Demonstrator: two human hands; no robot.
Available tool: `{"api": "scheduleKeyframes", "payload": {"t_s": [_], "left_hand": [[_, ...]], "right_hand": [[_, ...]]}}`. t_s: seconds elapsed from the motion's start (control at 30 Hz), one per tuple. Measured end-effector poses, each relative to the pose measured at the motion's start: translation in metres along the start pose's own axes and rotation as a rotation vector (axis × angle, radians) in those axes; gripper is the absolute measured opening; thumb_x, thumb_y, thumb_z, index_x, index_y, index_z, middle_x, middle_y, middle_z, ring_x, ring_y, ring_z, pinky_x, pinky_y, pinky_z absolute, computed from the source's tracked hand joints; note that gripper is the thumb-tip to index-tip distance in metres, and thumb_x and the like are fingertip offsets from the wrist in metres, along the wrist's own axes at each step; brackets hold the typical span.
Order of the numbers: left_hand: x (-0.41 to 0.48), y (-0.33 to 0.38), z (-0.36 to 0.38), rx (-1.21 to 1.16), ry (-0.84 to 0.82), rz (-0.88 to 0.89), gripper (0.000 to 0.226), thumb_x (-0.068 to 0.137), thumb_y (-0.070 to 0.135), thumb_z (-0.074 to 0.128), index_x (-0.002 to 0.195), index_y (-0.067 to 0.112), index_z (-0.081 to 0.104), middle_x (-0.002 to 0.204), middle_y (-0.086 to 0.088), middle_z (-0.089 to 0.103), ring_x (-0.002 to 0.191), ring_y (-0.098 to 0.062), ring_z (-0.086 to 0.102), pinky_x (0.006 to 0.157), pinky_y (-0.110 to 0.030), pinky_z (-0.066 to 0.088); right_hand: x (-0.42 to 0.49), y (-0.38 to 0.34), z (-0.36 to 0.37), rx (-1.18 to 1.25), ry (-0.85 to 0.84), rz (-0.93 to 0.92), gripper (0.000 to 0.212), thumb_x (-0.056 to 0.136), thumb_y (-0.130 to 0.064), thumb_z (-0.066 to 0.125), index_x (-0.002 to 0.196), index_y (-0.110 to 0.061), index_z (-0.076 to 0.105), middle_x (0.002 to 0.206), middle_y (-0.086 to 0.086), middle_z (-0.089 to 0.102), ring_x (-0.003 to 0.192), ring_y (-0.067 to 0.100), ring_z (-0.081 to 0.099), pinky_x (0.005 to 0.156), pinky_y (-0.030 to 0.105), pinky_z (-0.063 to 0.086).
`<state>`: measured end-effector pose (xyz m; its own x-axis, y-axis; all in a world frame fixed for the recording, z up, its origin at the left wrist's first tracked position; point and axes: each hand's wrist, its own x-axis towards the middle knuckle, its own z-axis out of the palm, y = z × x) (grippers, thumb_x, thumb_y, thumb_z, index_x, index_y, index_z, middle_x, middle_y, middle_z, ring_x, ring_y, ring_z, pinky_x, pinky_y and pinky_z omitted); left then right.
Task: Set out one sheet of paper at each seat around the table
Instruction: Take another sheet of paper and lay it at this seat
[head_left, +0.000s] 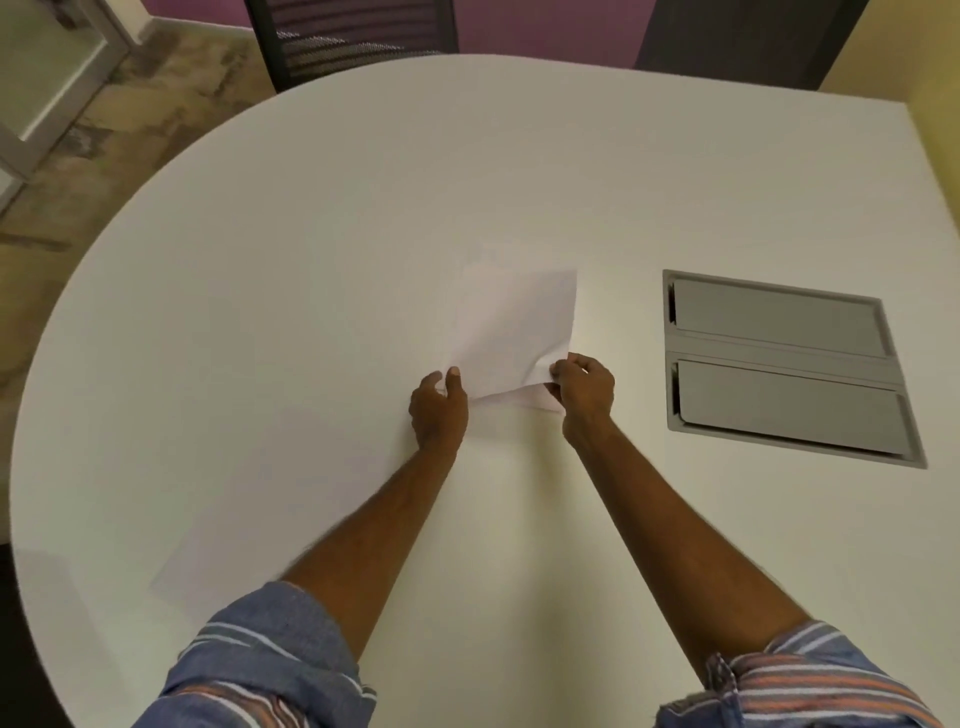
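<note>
Over the middle of the white round-ended table (260, 234) I hold white paper (514, 327) with both hands. My left hand (439, 410) grips its near left edge, thumb on top. My right hand (584, 389) pinches the near right corner, where the paper buckles and a second edge shows beneath, so it may be more than one sheet. The far part of the paper tilts up off the table. Another sheet (270, 509), faint against the white top, lies flat near the front left edge, partly under my left forearm.
A dark mesh chair (353, 41) stands at the far edge of the table. A grey two-flap cable hatch (784, 364) is set into the tabletop on the right. A dark panel (737, 36) and a yellow wall lie at the far right; carpet on the left.
</note>
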<state>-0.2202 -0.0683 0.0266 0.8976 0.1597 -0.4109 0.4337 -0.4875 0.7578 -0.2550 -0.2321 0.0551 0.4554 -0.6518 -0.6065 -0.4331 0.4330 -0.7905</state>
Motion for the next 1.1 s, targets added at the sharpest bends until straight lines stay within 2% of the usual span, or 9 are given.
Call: {"api": "scheduleKeyframes", "payload": {"t_s": [0.1,0.2,0.3,0.4,0.53,0.63,0.73,0.9,1.1], "left_hand": [[-0.010,-0.005,-0.002,-0.092,-0.041,-0.177,0.056,0.102,0.047,0.049,0.133,0.001,0.059,0.135,-0.017,0.062,0.124,-0.034,0.057,0.107,-0.039,0.045],[-0.029,-0.015,-0.007,-0.153,-0.142,-0.341,0.063,0.097,0.055,0.053,0.125,-0.001,0.061,0.125,-0.018,0.064,0.116,-0.036,0.061,0.102,-0.040,0.051],[-0.055,-0.028,-0.011,-0.248,-0.182,-0.255,0.044,0.097,0.035,0.062,0.124,0.001,0.065,0.123,-0.016,0.067,0.108,-0.032,0.063,0.093,-0.034,0.051],[-0.087,-0.041,-0.017,-0.215,-0.201,-0.154,0.037,0.092,0.020,0.068,0.127,0.005,0.066,0.122,-0.011,0.070,0.106,-0.027,0.065,0.095,-0.034,0.052],[-0.121,-0.064,-0.021,-0.074,-0.211,-0.054,0.038,0.088,0.016,0.072,0.124,0.005,0.068,0.111,-0.008,0.072,0.097,-0.025,0.064,0.086,-0.028,0.050],[-0.154,-0.083,-0.019,-0.063,-0.255,-0.051,0.035,0.085,0.015,0.076,0.119,0.006,0.071,0.109,-0.010,0.074,0.094,-0.025,0.065,0.087,-0.029,0.053],[-0.184,-0.093,-0.017,-0.103,-0.326,-0.036,0.032,0.083,0.013,0.077,0.114,0.006,0.073,0.103,-0.008,0.075,0.092,-0.025,0.067,0.089,-0.033,0.056],[-0.243,-0.102,-0.013,-0.211,-0.588,-0.109,0.034,0.082,0.002,0.077,0.115,0.004,0.072,0.100,-0.008,0.076,0.096,-0.029,0.073,0.091,-0.045,0.059],[-0.295,-0.101,0.000,-0.220,-0.662,-0.060,0.024,0.080,0.002,0.078,0.102,0.010,0.074,0.096,-0.006,0.076,0.092,-0.027,0.074,0.087,-0.044,0.061]], "right_hand": [[-0.017,-0.005,-0.020,0.073,-0.065,0.017,0.010,0.082,0.003,0.060,0.089,-0.002,0.065,0.092,0.011,0.063,0.078,0.023,0.059,0.068,0.028,0.056],[-0.038,-0.008,-0.046,0.105,-0.117,0.046,0.015,0.079,0.004,0.055,0.086,-0.005,0.065,0.090,0.010,0.060,0.077,0.021,0.053,0.057,0.026,0.048],[-0.055,0.003,-0.082,-0.013,-0.112,0.024,0.023,0.080,-0.002,0.056,0.095,-0.011,0.071,0.092,0.001,0.068,0.079,0.018,0.059,0.060,0.027,0.051],[-0.071,0.027,-0.127,-0.211,-0.022,-0.011,0.011,0.080,-0.008,0.064,0.084,-0.015,0.072,0.089,0.002,0.068,0.079,0.019,0.060,0.061,0.028,0.052],[-0.091,0.062,-0.172,-0.445,0.104,0.021,0.012,0.077,-0.016,0.072,0.067,-0.011,0.070,0.075,0.008,0.069,0.060,0.024,0.063,0.066,0.032,0.057],[-0.113,0.084,-0.208,-0.563,0.129,-0.005,0.010,0.077,-0.011,0.072,0.069,-0.006,0.073,0.072,0.009,0.072,0.061,0.027,0.067,0.079,0.041,0.061],[-0.137,0.097,-0.244,-0.561,0.151,-0.027,0.010,0.076,-0.004,0.075,0.080,0.005,0.074,0.081,0.016,0.074,0.067,0.028,0.069,0.080,0.047,0.062],[-0.187,0.104,-0.310,-0.562,0.242,-0.040,0.008,0.076,0.004,0.076,0.083,0.001,0.075,0.089,0.019,0.074,0.073,0.030,0.073,0.075,0.043,0.064],[-0.216,0.107,-0.367,-0.571,0.304,-0.054,0.009,0.075,0.005,0.079,0.082,0.001,0.075,0.088,0.021,0.074,0.079,0.034,0.074,0.077,0.042,0.063]]}}
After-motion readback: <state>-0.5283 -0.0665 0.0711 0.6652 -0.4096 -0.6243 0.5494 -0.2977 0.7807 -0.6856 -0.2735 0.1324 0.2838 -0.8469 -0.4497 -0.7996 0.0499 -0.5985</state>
